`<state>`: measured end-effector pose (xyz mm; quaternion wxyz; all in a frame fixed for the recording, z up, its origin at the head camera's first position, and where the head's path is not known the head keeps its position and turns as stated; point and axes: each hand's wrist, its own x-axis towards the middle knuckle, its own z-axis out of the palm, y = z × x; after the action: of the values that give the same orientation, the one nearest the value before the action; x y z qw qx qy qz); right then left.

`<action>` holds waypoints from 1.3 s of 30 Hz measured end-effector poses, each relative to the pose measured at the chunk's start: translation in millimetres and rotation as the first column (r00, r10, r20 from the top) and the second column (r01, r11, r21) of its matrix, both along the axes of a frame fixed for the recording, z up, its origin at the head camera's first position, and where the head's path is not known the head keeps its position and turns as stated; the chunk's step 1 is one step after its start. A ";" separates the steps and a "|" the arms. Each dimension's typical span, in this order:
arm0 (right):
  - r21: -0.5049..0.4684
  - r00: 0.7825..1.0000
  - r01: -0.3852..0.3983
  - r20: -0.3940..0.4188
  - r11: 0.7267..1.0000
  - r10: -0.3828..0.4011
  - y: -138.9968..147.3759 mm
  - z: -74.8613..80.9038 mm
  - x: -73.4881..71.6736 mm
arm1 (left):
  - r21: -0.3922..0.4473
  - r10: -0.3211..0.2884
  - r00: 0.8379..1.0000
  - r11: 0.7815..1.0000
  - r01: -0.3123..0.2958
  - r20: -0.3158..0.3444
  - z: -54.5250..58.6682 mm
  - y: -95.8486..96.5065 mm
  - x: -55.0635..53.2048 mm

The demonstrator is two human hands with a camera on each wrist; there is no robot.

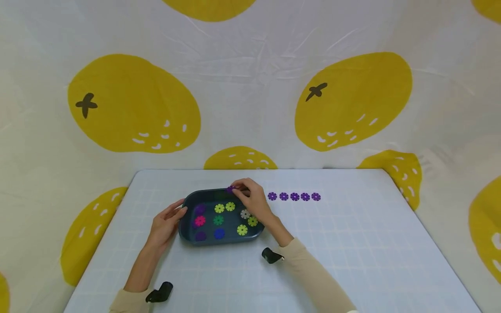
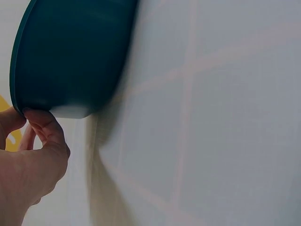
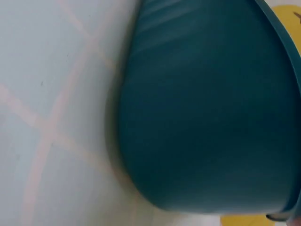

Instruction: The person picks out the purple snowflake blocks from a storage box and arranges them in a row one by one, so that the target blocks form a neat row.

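White cloth printed with yellow fruit behind; pale table with faint grid lines below it. Purple disc, slotted like a flower, is at the far rim of the dark tray, pinched between thumb and fingertips of the right hand. Can't tell if it touches the rim. Right wrist view is mostly tray wall, so the pinch reads from the head view only. Left hand grasps the rim at the tray's left end, thumb and fingers closed on it; left wrist view confirms. Handling notes, my judgement: pinch thin discs across the edge and go light, since a hard off-centre squeeze would likely flick them out. Check that only one is between the fingertips; flat ones may stack. Raise it well over the rim, no scraping. Left hand should brace only, no tilt, or the loose discs slide. Right forearm crosses the tray's right end, so mind the wrist near the grey disc and the yellow discs. Also in there: pink disc, green disc, blue disc, some darker purple ones on the left. Right of the tray, apart from it: five purple discs in a straight row on the table, small gaps between. Beige sleeves and black wrist clips nearest the camera.
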<state>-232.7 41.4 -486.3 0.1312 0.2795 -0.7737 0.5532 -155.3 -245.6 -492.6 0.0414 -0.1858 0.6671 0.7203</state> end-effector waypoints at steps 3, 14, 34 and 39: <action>-0.046 0.999 0.039 0.034 0.998 -0.037 7.5 0.7 -1.8 | 0.003 0.006 1.000 1.000 -0.006 -0.001 -0.8 0.6 -0.5; -0.086 0.959 0.234 0.183 0.968 -0.216 38.1 0.3 -4.3 | 0.004 0.006 1.000 1.000 -0.006 -0.002 -0.9 -0.6 0.6; -0.093 0.894 0.382 0.289 0.919 -0.342 113.3 -4.0 -11.4 | -0.002 -0.010 1.000 1.000 0.010 -0.003 0.6 -1.2 0.4; -0.110 0.882 0.418 0.288 0.902 -0.373 133.3 -8.0 -11.5 | 0.009 -0.001 1.000 1.000 0.001 0.000 -1.2 -0.8 0.1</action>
<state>-244.2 174.7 -494.3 0.1623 0.0281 -0.7752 0.6099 -155.2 -246.4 -493.7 0.0424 -0.1852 0.6637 0.7234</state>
